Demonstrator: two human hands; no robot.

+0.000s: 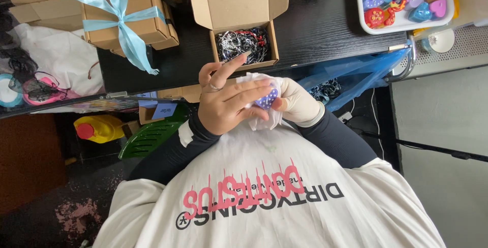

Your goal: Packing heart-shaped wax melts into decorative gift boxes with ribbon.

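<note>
Both hands meet chest-high, fingers curled together.

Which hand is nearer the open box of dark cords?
Left. The left hand has its index finger raised almost to the open box; the gloved right hand sits lower, holding the purple piece.

An open cardboard box of dark tangled cords sat at top centre on a black table. A closed box tied with blue ribbon lay upper left. A white tray of colourful hearts occupied the upper right; a yellow bottle stood at left.
</note>
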